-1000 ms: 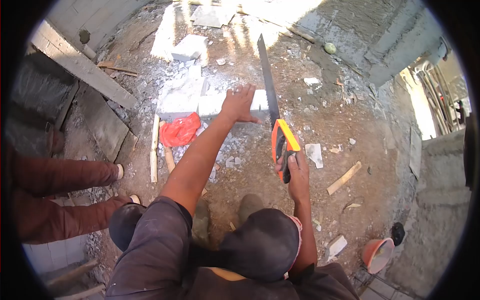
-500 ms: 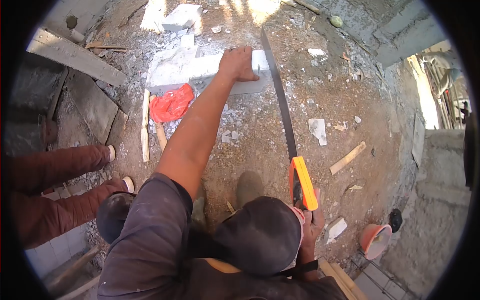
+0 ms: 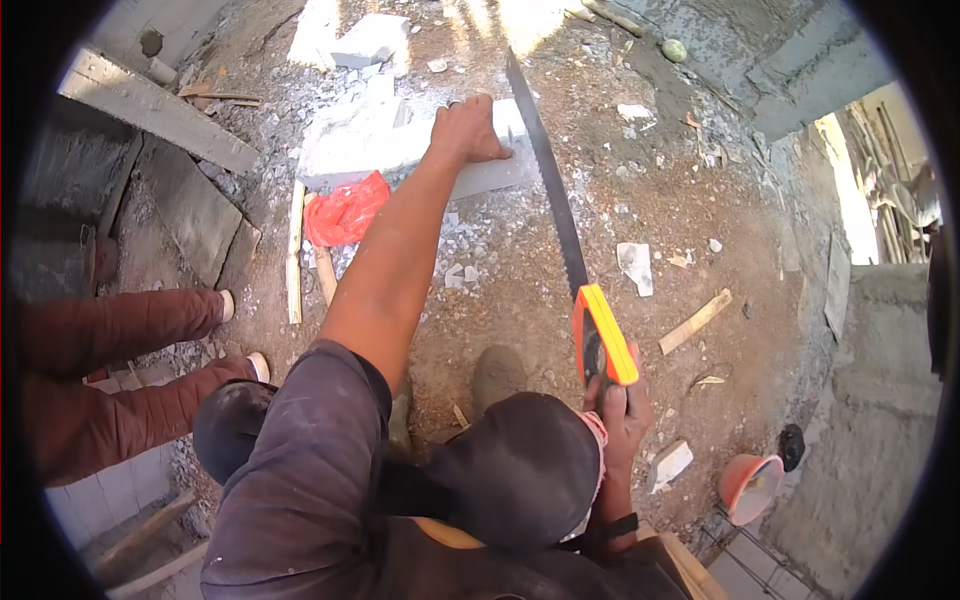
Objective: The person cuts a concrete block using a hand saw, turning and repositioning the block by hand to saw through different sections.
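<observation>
My left hand (image 3: 467, 130) grips the top of a white, lightweight-looking block (image 3: 497, 178) near its right end, thumb on the near side and fingers over the far edge. In my right hand (image 3: 622, 408) is the orange and black handle of a hand saw (image 3: 560, 205). Its long toothed blade points away from me and runs along the block's right end. Whether the teeth are inside a cut cannot be made out. Against the block's near side, to the left, lies a crumpled red plastic bag (image 3: 345, 210).
Another white block (image 3: 370, 40) lies farther back among pale rubble. Wood strips (image 3: 696, 321) and white chips are scattered over the dirt floor. An orange bucket (image 3: 750, 487) stands low on the right. To the left are another person's legs (image 3: 140, 330) in reddish-brown trousers.
The saw and my right hand have moved forward, away from me, with the blade tip shifting slightly left. My left hand stays on the block.
</observation>
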Action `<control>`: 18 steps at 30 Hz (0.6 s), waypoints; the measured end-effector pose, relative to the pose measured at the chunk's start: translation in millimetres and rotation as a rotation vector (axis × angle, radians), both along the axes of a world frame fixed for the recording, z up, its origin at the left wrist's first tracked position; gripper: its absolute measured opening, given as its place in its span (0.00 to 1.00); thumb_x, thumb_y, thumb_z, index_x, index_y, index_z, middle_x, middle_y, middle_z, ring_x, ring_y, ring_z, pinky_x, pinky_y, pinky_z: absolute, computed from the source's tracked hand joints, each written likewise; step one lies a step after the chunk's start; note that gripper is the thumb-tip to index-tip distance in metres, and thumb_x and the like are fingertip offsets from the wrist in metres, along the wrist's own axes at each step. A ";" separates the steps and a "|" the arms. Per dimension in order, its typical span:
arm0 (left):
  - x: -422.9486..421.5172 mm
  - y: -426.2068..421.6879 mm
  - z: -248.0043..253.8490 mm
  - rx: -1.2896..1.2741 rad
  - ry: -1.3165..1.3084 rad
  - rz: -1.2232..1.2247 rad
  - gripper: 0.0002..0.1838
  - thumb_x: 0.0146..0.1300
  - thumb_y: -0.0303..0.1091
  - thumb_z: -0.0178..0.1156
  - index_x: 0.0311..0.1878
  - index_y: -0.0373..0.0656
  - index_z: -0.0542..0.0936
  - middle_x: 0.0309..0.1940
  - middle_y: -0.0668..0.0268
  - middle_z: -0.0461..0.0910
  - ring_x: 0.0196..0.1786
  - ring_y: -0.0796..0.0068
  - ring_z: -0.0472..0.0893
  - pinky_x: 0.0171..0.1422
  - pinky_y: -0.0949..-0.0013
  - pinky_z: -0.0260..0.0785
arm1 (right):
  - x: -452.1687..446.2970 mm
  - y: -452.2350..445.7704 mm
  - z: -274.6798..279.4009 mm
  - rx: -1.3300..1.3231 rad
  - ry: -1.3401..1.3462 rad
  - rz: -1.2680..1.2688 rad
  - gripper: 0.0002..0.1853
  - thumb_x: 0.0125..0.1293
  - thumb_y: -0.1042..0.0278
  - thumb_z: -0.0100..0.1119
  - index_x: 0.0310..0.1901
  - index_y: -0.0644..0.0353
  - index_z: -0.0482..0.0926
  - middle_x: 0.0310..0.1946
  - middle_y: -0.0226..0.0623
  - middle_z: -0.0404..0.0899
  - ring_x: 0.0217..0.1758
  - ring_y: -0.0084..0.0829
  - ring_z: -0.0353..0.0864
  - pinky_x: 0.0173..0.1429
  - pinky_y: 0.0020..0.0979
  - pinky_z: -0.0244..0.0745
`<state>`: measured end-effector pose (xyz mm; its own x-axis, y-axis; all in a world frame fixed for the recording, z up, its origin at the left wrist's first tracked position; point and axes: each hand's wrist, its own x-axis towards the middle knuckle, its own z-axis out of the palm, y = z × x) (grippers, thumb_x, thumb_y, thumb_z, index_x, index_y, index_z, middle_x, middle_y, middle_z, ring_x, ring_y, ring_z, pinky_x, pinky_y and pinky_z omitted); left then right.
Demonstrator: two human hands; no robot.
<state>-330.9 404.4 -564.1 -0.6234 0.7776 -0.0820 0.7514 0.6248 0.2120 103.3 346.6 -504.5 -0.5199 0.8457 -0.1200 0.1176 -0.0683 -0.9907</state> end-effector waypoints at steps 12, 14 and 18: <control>5.6 -17.7 -4.7 0.107 0.015 0.079 0.45 0.42 0.61 0.77 0.58 0.38 0.75 0.56 0.52 0.80 0.61 0.50 0.80 0.64 0.48 0.68 | -172.5 74.1 6.6 0.175 0.018 0.203 0.26 0.79 0.61 0.53 0.76 0.54 0.68 0.27 0.25 0.74 0.27 0.16 0.70 0.32 0.23 0.68; 7.6 -18.9 -7.0 0.063 -0.012 0.031 0.45 0.42 0.61 0.77 0.58 0.38 0.76 0.57 0.50 0.80 0.60 0.48 0.80 0.63 0.48 0.69 | -139.5 57.3 0.7 0.148 -0.067 0.197 0.27 0.78 0.61 0.53 0.75 0.57 0.68 0.27 0.27 0.76 0.27 0.16 0.71 0.31 0.22 0.68; -21.9 -14.2 -3.5 0.088 -0.065 0.057 0.45 0.42 0.61 0.77 0.56 0.37 0.76 0.56 0.50 0.81 0.60 0.49 0.81 0.63 0.49 0.70 | 9.3 -0.7 -19.2 0.120 0.028 0.128 0.27 0.76 0.67 0.54 0.72 0.70 0.68 0.26 0.30 0.77 0.25 0.19 0.73 0.32 0.25 0.71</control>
